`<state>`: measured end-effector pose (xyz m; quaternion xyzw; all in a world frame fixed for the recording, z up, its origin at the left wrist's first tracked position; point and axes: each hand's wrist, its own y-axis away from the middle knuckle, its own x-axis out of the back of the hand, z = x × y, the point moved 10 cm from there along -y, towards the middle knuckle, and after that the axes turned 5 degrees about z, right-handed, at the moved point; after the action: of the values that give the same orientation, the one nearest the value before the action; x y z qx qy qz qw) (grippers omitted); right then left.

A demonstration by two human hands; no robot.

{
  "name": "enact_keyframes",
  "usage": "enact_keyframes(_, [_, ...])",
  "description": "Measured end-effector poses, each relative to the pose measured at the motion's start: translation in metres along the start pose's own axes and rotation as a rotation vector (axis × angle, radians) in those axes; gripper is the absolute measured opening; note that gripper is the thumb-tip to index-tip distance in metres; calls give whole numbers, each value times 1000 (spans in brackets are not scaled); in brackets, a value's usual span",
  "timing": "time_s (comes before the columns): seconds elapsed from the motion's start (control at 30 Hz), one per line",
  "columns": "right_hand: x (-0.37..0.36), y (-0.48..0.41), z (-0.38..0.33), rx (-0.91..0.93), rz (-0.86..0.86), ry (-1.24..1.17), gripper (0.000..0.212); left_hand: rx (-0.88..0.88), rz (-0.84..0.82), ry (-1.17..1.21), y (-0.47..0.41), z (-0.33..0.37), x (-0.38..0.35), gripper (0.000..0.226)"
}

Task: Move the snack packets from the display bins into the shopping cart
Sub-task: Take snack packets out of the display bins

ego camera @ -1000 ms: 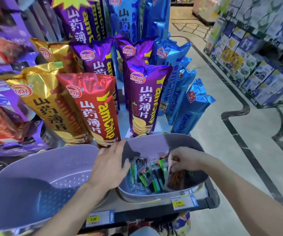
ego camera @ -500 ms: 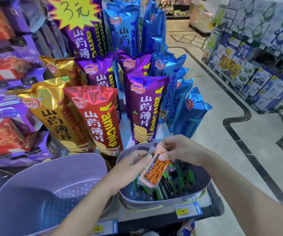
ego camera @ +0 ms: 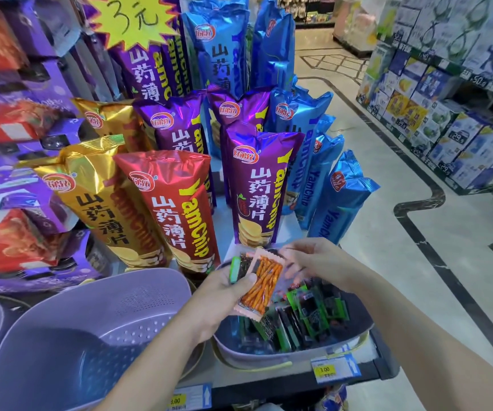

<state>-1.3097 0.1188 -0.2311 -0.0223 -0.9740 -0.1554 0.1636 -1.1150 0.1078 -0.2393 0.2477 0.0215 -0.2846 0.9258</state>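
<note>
At the shelf's (ego camera: 269, 378) left front edge, a perforated lavender bin (ego camera: 91, 336). Right of it, above the second bin's (ego camera: 269, 355) left rim, pins an orange stick-snack packet (ego camera: 264, 284) under the thumb of the raised left hand (ego camera: 224, 295), with a green-and-black packet (ego camera: 239, 266) tucked behind. Just beside the orange packet's top corner, hovers with the right hand (ego camera: 313, 262), fingers blurred, grip impossible to tell. Below, near the shelf's right front corner, more green packets (ego camera: 310, 315) inside that bin.
</note>
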Motion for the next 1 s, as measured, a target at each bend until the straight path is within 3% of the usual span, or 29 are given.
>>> enact_keyframes(0.07, [14,-7,18,-17,78,251,11,-24,52,11,-3,3,7,22])
enact_keyframes(0.17, [5,-13,51,-68,-28,674,4,-24,73,1,-6,4,11,23])
enact_keyframes(0.3, [-20,-5,84,-152,-237,823,35,-16,64,17,-8,1,11,24])
enact_keyframes(0.5, [-27,-9,98,-131,-287,966,48,-28,51,30,-10,2,11,23])
enact_keyframes(0.6, [-26,-11,98,-94,-293,991,15,-20,63,29,-11,2,13,24])
enact_keyframes(0.7, [-21,-9,92,-89,-278,914,28,-18,65,35,-11,1,13,25])
enact_keyframes(0.8, [-11,-3,75,-53,-233,770,16,-29,77,24,-12,3,13,26])
enact_keyframes(1.0, [6,17,22,47,-203,491,14,-26,66,0,-11,5,8,30])
